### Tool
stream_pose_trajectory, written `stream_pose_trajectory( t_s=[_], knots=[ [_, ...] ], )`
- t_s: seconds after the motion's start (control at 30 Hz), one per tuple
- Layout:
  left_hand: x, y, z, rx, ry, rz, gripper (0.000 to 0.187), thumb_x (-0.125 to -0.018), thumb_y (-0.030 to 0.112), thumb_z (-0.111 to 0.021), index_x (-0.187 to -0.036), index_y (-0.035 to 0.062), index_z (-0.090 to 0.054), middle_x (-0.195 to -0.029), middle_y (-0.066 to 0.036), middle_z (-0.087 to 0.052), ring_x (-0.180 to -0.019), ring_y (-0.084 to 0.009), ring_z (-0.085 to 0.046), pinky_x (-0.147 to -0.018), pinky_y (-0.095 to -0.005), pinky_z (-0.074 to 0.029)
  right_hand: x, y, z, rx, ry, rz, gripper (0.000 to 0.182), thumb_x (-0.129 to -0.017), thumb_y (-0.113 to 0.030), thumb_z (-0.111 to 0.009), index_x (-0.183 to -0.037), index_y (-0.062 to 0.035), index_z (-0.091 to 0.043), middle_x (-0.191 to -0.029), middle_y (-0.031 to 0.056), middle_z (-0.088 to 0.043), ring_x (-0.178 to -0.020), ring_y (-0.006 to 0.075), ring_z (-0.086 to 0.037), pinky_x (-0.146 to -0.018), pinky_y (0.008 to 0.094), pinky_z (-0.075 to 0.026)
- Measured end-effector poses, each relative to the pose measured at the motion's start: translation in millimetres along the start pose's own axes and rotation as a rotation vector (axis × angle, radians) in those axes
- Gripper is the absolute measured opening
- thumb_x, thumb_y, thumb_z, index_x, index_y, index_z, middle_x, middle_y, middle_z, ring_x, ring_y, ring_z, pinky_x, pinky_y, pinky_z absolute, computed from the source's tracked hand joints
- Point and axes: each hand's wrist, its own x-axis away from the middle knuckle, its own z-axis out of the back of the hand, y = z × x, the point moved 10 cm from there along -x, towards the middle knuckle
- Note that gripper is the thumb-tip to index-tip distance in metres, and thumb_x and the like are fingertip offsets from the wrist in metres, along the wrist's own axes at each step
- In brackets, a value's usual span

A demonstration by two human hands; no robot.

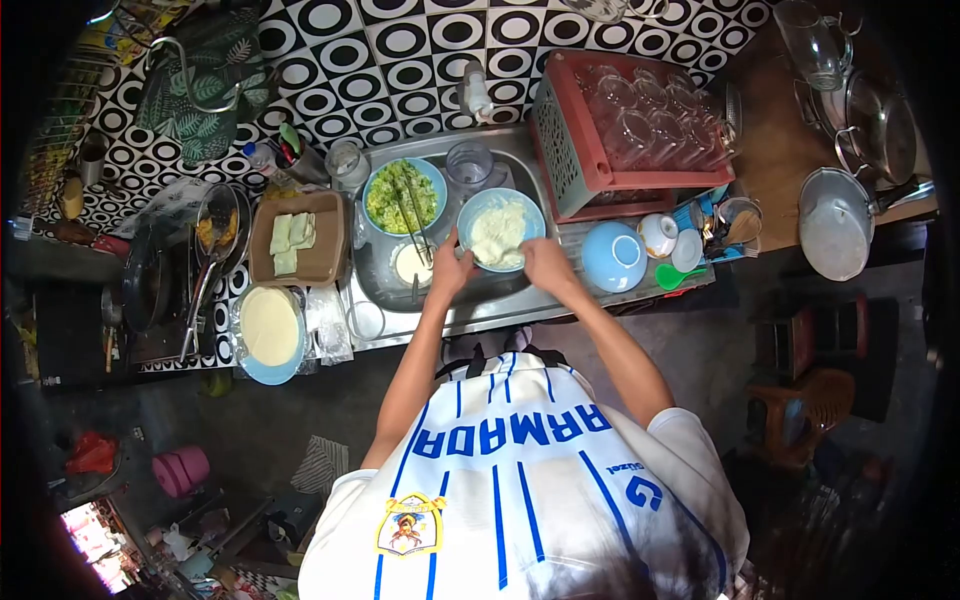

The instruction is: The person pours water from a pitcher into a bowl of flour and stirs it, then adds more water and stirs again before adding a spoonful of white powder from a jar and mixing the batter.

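Note:
A light blue bowl [541,214] with a thick, pale, creamy mixture [498,232] stands over the sink. My left hand [452,270] grips its lower left rim. At the lower right rim, my right hand [549,266] is closed, and whatever it may hold is hidden by the fingers. Left of this bowl is another blue bowl [372,222] of chopped green vegetables [402,192], with tongs [412,212] lying across it. Just beyond my left hand sits a small container of whitish liquid [408,263]. Behind the mixture bowl stands a clear cup [470,163].
A brown tray [262,250] with folded pale wrappers [293,240] and a blue plate of round sheets [270,325] lie left. Right are a red dish rack [600,180] of glasses, an upturned blue bowl [614,256] and a green spoon [672,276]. A faucet [477,95] rises behind the sink.

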Motion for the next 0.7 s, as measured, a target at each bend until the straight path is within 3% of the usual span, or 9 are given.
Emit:
stream_pose_trajectory(
  t_s=[0.1,0.2,0.23,0.33,0.4,0.5,0.6,0.63,0.7],
  knots=[
    [5.2,9.7,0.5,0.142,-0.054,0.095,0.063,-0.085,0.007,-0.062,-0.143,-0.0094,-0.044,-0.134,-0.029,-0.058,-0.122,-0.0361,-0.061,-0.105,-0.0395,-0.044,-19.8,31.3,8.3,0.119,-0.032,-0.163,0.025,-0.088,-0.006,-0.052,-0.098,0.0052,-0.072,-0.089,0.0316,-0.065,-0.093,0.0475,-0.065,-0.082,0.0513,-0.051],
    [-3.0,-16.6,-7.5,0.099,-0.019,0.052,0.063,-0.085,0.005,-0.061,-0.142,-0.0111,-0.043,-0.134,-0.031,-0.057,-0.118,-0.0361,-0.062,-0.099,-0.0394,-0.050,3.2,19.7,-15.9,0.081,-0.093,-0.122,0.026,-0.089,-0.008,-0.051,-0.099,0.0052,-0.072,-0.091,0.0311,-0.066,-0.096,0.0457,-0.065,-0.084,0.0505,-0.052],
    [-4.9,-25.2,-12.1,0.152,-0.022,0.063,0.063,-0.085,0.004,-0.061,-0.143,-0.0118,-0.042,-0.134,-0.031,-0.056,-0.117,-0.0357,-0.063,-0.096,-0.0387,-0.052,5.5,7.3,-11.0,0.001,-0.104,-0.046,0.027,-0.090,-0.009,-0.050,-0.099,0.0051,-0.072,-0.092,0.0314,-0.066,-0.095,0.0456,-0.066,-0.083,0.0503,-0.052],
    [-4.4,-25.0,-14.3,0.184,-0.032,0.030,0.063,-0.085,0.002,-0.058,-0.144,-0.0127,-0.039,-0.136,-0.032,-0.054,-0.113,-0.0336,-0.065,-0.083,-0.0361,-0.059,-16.7,28.4,11.0,-0.073,0.082,-0.132,0.025,-0.087,-0.011,-0.055,-0.097,0.0040,-0.072,-0.093,0.0314,-0.066,-0.094,0.0465,-0.065,-0.084,0.0496,-0.051],
    [-2.0,-10.6,-9.0,0.036,-0.025,-0.090,0.063,-0.086,-0.001,-0.056,-0.145,-0.0119,-0.038,-0.137,-0.031,-0.053,-0.106,-0.0311,-0.067,-0.073,-0.0338,-0.062,-9.9,26.3,1.4,-0.024,0.036,-0.129,0.024,-0.087,-0.009,-0.054,-0.094,0.0033,-0.073,-0.092,0.0310,-0.066,-0.093,0.0461,-0.065,-0.083,0.0494,-0.051],
    [-4.7,-29.4,-14.7,0.177,-0.029,0.086,0.062,-0.087,-0.002,-0.054,-0.146,-0.0079,-0.039,-0.137,-0.028,-0.054,-0.097,-0.0275,-0.070,-0.066,-0.0317,-0.061,2.4,16.7,-17.9,-0.085,-0.044,-0.014,0.024,-0.088,-0.008,-0.051,-0.092,0.0035,-0.072,-0.086,0.0313,-0.065,-0.088,0.0468,-0.065,-0.078,0.0501,-0.052],
    [-3.3,-30.4,-19.3,0.266,-0.052,0.072,0.061,-0.087,-0.002,-0.053,-0.147,-0.0072,-0.039,-0.136,-0.027,-0.055,-0.089,-0.0252,-0.071,-0.064,-0.0307,-0.061,-25.1,31.0,16.7,-0.029,0.039,-0.137,0.021,-0.085,-0.008,-0.055,-0.092,0.0026,-0.072,-0.083,0.0306,-0.065,-0.085,0.0477,-0.065,-0.077,0.0499,-0.052],
    [1.0,-26.6,-19.2,0.299,-0.066,0.092,0.061,-0.087,-0.002,-0.053,-0.147,-0.0073,-0.039,-0.135,-0.027,-0.056,-0.087,-0.0247,-0.071,-0.063,-0.0305,-0.061,-24.3,36.6,13.9,-0.063,0.054,-0.214,0.019,-0.083,-0.007,-0.054,-0.082,0.0048,-0.070,-0.088,0.0348,-0.063,-0.093,0.0510,-0.063,-0.084,0.0532,-0.050],
    [8.6,10.5,-4.4,0.371,-0.098,0.180,0.061,-0.087,-0.002,-0.053,-0.146,-0.0086,-0.038,-0.134,-0.027,-0.056,-0.086,-0.0244,-0.071,-0.064,-0.0304,-0.061,-10.5,30.0,-16.9,-0.008,0.009,-0.053,0.021,-0.085,-0.007,-0.053,-0.088,0.0042,-0.071,-0.084,0.0315,-0.064,-0.088,0.0482,-0.065,-0.077,0.0505,-0.051]
  ],
)
